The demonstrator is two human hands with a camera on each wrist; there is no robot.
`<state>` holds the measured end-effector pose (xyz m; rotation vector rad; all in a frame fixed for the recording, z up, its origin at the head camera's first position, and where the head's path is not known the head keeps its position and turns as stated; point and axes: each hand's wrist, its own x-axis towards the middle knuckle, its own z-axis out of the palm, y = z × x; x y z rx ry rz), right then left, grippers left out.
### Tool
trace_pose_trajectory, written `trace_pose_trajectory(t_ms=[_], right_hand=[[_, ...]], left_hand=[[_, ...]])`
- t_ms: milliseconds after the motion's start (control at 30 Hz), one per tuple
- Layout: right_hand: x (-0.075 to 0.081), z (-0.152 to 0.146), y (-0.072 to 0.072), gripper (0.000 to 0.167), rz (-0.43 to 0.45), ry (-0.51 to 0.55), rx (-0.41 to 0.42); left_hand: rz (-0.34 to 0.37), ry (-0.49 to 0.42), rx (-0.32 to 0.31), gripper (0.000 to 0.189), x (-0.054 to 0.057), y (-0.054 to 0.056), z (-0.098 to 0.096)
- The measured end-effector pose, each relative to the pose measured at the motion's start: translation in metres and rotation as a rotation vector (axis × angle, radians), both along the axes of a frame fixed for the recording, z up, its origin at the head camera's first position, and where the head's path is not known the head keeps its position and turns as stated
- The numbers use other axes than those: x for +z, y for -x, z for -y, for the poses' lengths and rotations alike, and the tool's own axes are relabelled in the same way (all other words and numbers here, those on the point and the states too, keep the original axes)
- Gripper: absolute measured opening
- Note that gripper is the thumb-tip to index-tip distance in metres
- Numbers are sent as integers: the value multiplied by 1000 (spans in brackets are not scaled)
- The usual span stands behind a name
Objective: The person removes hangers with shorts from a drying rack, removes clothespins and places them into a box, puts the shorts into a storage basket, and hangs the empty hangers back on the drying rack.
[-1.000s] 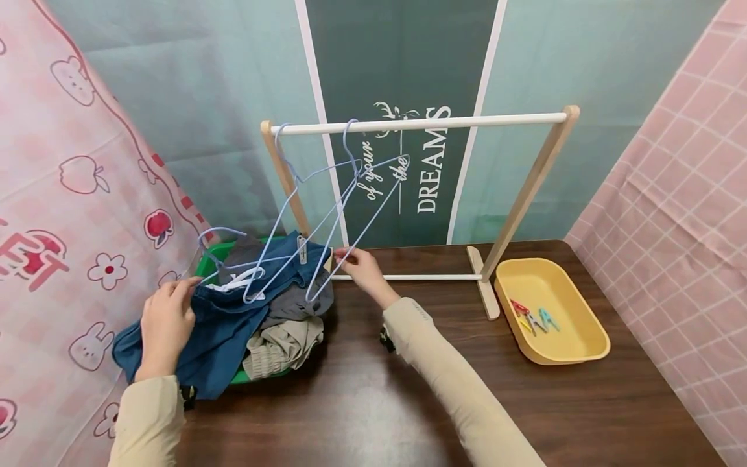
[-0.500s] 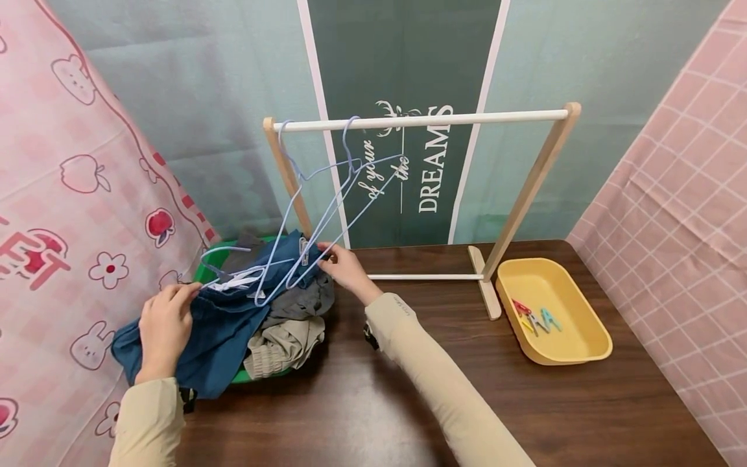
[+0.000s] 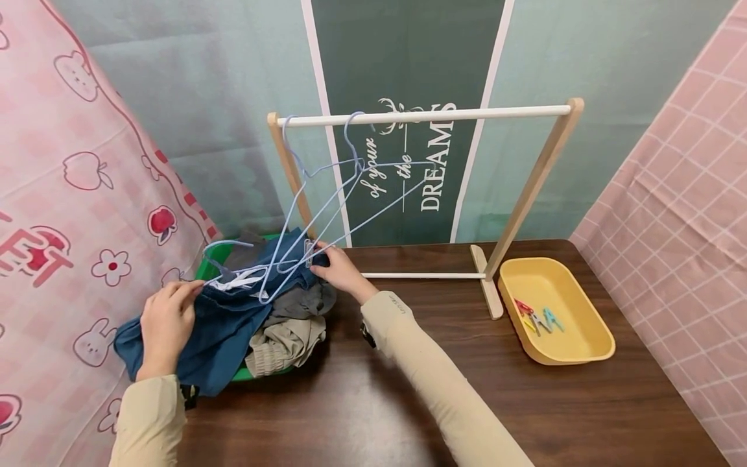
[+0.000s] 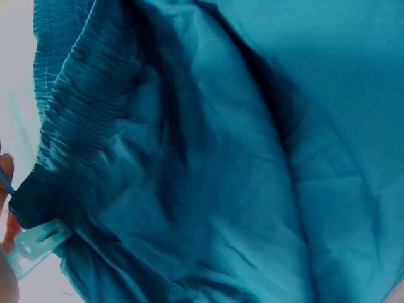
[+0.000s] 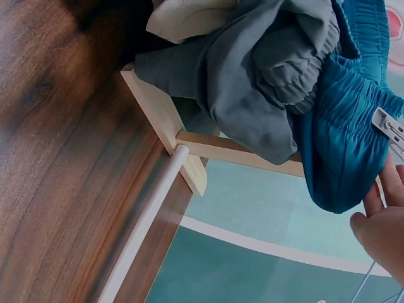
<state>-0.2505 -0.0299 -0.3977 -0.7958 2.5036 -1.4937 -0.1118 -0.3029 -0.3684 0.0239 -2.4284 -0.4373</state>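
Blue elastic-waist trousers (image 3: 227, 331) drape over a green basket (image 3: 210, 259) on the left. A light-blue clip hanger (image 3: 227, 243) lies across their waistband. Its clear right clip (image 3: 308, 253) is on the waistband's right end; the left clip (image 4: 41, 241) sits at the other corner. My left hand (image 3: 168, 324) pinches that left clip. My right hand (image 3: 341, 272) holds the waistband's right end beside the other clip, its fingers (image 5: 392, 183) against the cloth edge. Part of the hanger is hidden by white tags and the cloth.
Two empty hangers (image 3: 357, 162) hang from the white bar of a wooden rack (image 3: 539, 175), their lower wires over the trousers. Grey clothing (image 3: 303, 301) and beige clothing (image 3: 288, 347) fill the basket. A yellow tray (image 3: 583, 324) holds several coloured clothespins (image 3: 533, 318).
My right hand has moved slightly left along the waistband to the right clip. The hanging hangers have swung. My left hand has stayed nearly still.
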Motion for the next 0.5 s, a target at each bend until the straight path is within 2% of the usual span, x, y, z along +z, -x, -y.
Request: trace_pose_trajectory(t_ms=[267, 500], right_hand=[[-1, -4, 0, 49, 98, -15, -19], [-6, -4, 1, 33, 98, 115, -76]], left_hand=[[-32, -8, 44, 14, 3, 3, -8], [-9, -12, 64, 16, 3, 2, -11]])
